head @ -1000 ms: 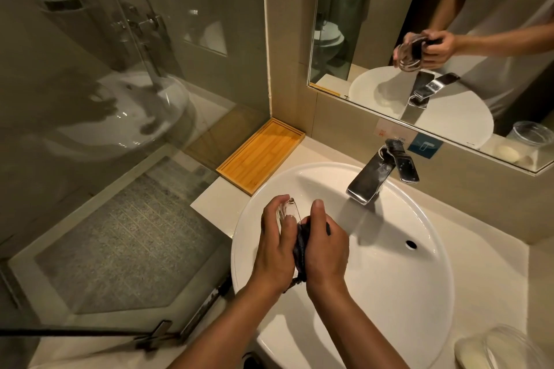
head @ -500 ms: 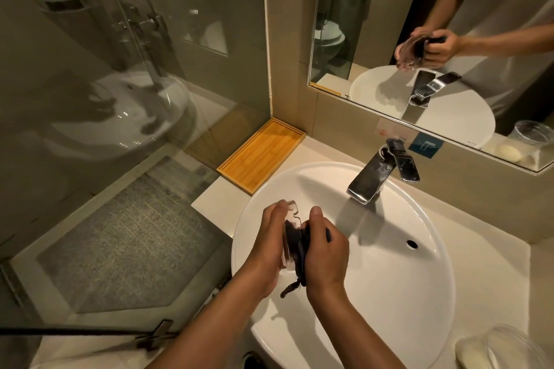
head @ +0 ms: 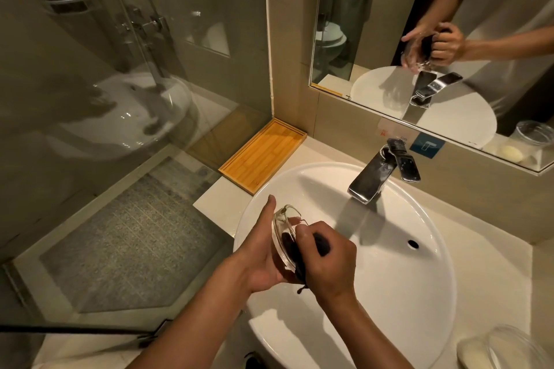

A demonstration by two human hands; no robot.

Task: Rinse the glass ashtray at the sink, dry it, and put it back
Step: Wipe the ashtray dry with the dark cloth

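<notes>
Over the left side of the white sink basin my left hand holds the clear glass ashtray on edge, palm behind it and thumb pointing up. My right hand is closed on a dark cloth and presses it into the hollow of the ashtray. A tail of the cloth hangs below my hands. The chrome tap stands at the back of the basin, and no water runs from it.
A bamboo tray lies on the counter in the corner, left of the basin. A glass jar and a pale soap sit at the bottom right. The mirror is behind the tap. A glass shower wall is to the left.
My left hand has opened out, thumb now raised, and the ashtray has tilted to show more of its rim. My right hand has shifted a little to the right with the cloth.
</notes>
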